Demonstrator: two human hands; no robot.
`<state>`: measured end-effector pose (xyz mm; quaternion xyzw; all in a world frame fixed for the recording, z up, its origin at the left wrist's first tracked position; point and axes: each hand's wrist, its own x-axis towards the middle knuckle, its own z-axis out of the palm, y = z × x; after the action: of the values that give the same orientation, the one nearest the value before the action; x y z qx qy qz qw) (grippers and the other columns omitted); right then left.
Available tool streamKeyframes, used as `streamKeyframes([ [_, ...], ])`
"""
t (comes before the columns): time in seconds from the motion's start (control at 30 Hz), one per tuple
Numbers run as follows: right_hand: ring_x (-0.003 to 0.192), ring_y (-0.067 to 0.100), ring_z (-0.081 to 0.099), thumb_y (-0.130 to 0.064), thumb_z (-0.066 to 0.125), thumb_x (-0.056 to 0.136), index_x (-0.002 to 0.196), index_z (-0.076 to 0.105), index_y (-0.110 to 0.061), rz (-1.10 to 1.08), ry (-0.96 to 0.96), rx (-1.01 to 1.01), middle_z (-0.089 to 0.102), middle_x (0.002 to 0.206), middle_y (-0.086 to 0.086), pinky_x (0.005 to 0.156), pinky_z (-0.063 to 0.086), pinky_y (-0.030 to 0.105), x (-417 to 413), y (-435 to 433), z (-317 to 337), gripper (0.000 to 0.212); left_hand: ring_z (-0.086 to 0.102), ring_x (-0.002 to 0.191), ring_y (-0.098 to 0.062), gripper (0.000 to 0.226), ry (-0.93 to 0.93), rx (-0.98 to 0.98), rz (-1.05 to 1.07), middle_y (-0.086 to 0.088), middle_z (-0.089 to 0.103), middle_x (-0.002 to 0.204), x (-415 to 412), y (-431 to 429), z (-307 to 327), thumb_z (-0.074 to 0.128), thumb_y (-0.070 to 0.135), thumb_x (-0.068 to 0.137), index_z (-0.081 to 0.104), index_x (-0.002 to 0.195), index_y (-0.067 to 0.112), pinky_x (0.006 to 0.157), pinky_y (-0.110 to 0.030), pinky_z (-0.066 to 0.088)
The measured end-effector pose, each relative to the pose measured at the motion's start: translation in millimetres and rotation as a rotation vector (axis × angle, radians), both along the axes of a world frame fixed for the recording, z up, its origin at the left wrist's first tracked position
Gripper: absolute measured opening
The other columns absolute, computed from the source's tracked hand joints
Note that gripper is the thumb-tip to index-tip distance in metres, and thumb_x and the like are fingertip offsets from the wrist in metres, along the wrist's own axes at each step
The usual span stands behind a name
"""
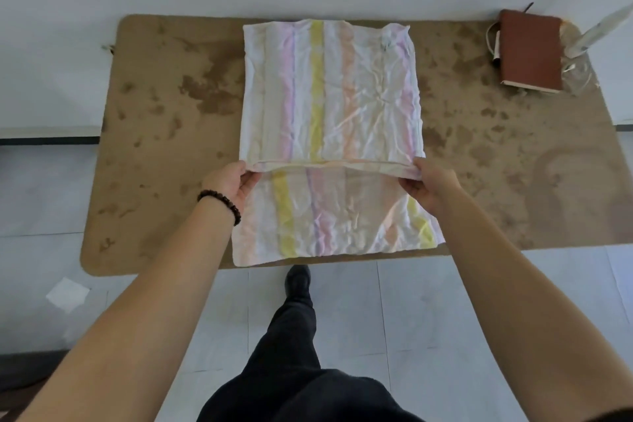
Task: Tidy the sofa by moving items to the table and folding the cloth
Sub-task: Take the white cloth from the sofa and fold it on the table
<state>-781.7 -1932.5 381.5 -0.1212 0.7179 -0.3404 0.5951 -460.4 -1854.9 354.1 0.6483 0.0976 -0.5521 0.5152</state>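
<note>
Now both hands are on the cloth (329,89), which lies spread on the table (154,147) with its pastel stripes running away from the person. The left hand (229,181) pinches the cloth's left edge between thumb and fingers. The right hand (428,187) pinches the right edge the same way, level with the left. The hands are well apart, and between them a raised fold line runs straight across the cloth. Beyond the hands the larger part lies flat, reaching almost to the table's far edge. Nearer than the hands a shorter, creased part ends at the near table edge.

A dark bead bracelet (221,205) sits on the left wrist. Far beyond the right hand and to its right, a brown notebook (529,50) lies at the table's far corner. A clear plastic item (589,34) lies just beside it, too blurred to name. Below the left forearm a white scrap of paper (66,293) lies on the tiled floor (411,319). Between the forearms a dark shoe (298,279) stands at the near table edge.
</note>
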Motion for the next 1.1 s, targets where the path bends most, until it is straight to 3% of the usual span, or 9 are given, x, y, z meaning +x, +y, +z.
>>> streamKeyframes([
  [0.1, 0.073, 0.022, 0.064, -0.020, 0.064, 0.092, 0.119, 0.054, 0.002, -0.023, 0.073, 0.009, 0.063, 0.096, 0.014, 0.064, 0.058, 0.030, 14.7, -24.1, -10.7, 0.036, 0.061, 0.079, -0.015, 0.076, -0.230, 0.056, -0.139, 0.000, 0.058, 0.102, 6.4, -23.1, -11.1, 0.065, 0.037, 0.087, 0.027, 0.148, 0.012, 0.080, -0.032, 0.056],
  [0.17, 0.079, 0.022, 0.063, -0.030, 0.062, 0.092, 0.131, 0.045, -0.003, 0.073, 0.236, 0.028, 0.060, 0.098, 0.010, 0.069, 0.056, 0.031, 22.1, -25.1, -14.2, 0.051, 0.058, 0.111, -0.019, 0.087, -0.491, 0.090, -0.350, -0.001, 0.053, 0.132, 2.2, -23.5, -14.2, 0.063, 0.046, 0.084, 0.017, 0.152, 0.019, 0.099, -0.041, 0.049],
  [0.23, 0.109, 0.028, 0.059, -0.037, 0.060, 0.092, 0.148, 0.026, -0.010, 0.347, 0.580, 0.001, 0.054, 0.127, 0.011, 0.083, 0.049, 0.036, 25.0, -18.0, -18.2, 0.070, 0.044, 0.132, -0.024, 0.073, -0.862, 0.052, -0.661, -0.005, 0.042, 0.147, -2.2, -19.2, -21.1, 0.060, 0.041, 0.088, 0.027, 0.149, 0.015, 0.107, -0.043, 0.040],
  [0.33, 0.135, 0.031, 0.036, -0.039, 0.058, 0.094, 0.153, 0.022, -0.018, 0.834, 1.070, -0.265, 0.034, 0.149, 0.012, 0.107, 0.034, 0.042, 19.3, -12.3, -29.9, 0.072, 0.046, 0.123, -0.033, 0.047, -1.344, -0.035, -0.971, -0.009, 0.048, 0.141, -1.0, -25.4, -32.0, 0.054, 0.027, 0.094, 0.044, 0.137, 0.011, 0.098, -0.044, 0.041],
  [0.5, 0.148, 0.031, 0.017, -0.040, 0.048, 0.099, 0.151, 0.029, -0.018, 1.390, 1.277, -0.371, 0.027, 0.157, 0.010, 0.118, 0.008, 0.051, 7.3, -42.8, -59.3, 0.059, 0.048, 0.101, -0.031, 0.025, -1.631, 0.136, -1.325, -0.007, 0.062, 0.107, 9.6, -47.2, -43.2, 0.049, 0.035, 0.096, 0.058, 0.109, 0.016, 0.079, -0.042, 0.039],
  [0.67, 0.088, 0.036, 0.061, -0.007, 0.066, 0.086, 0.117, 0.062, -0.010, 1.400, 1.496, -0.493, 0.060, 0.096, 0.014, 0.100, 0.043, 0.051, -0.8, -51.2, -70.6, 0.032, 0.050, 0.091, -0.031, 0.022, -1.746, 0.083, -1.350, -0.008, 0.060, 0.094, 9.6, -43.4, -48.3, 0.050, 0.030, 0.097, 0.065, 0.099, 0.014, 0.080, -0.043, 0.034],
  [0.87, 0.075, 0.034, 0.057, 0.006, 0.061, 0.085, 0.121, 0.059, -0.007, 1.279, 1.381, -0.517, 0.053, 0.096, 0.017, 0.066, 0.049, 0.042, -4.1, -54.1, -60.2, 0.038, 0.049, 0.070, -0.029, 0.020, -1.646, -0.025, -1.322, -0.009, 0.057, 0.081, 16.7, -51.8, -46.9, 0.040, 0.024, 0.100, 0.051, 0.096, 0.009, 0.063, -0.036, 0.034],
  [0.97, 0.076, 0.036, 0.055, 0.008, 0.053, 0.089, 0.128, 0.056, -0.004, 1.250, 1.264, -0.500, 0.049, 0.105, 0.020, 0.061, 0.048, 0.040, -5.7, -60.4, -60.2, 0.040, 0.051, 0.057, -0.025, 0.026, -1.475, -0.107, -1.288, -0.004, 0.057, 0.077, 19.4, -61.0, -46.5, 0.031, 0.028, 0.103, 0.050, 0.106, 0.009, 0.051, -0.032, 0.035],
  [1.1, 0.071, 0.041, 0.056, 0.010, 0.049, 0.089, 0.128, 0.057, -0.002, 1.199, 1.242, -0.529, 0.049, 0.105, 0.025, 0.061, 0.051, 0.046, -10.7, -74.3, -63.8, 0.041, 0.058, 0.065, -0.029, 0.031, -1.406, -0.244, -1.345, -0.008, 0.060, 0.084, 31.7, -81.8, -51.6, 0.033, 0.032, 0.103, 0.054, 0.108, 0.010, 0.059, -0.040, 0.049],
])
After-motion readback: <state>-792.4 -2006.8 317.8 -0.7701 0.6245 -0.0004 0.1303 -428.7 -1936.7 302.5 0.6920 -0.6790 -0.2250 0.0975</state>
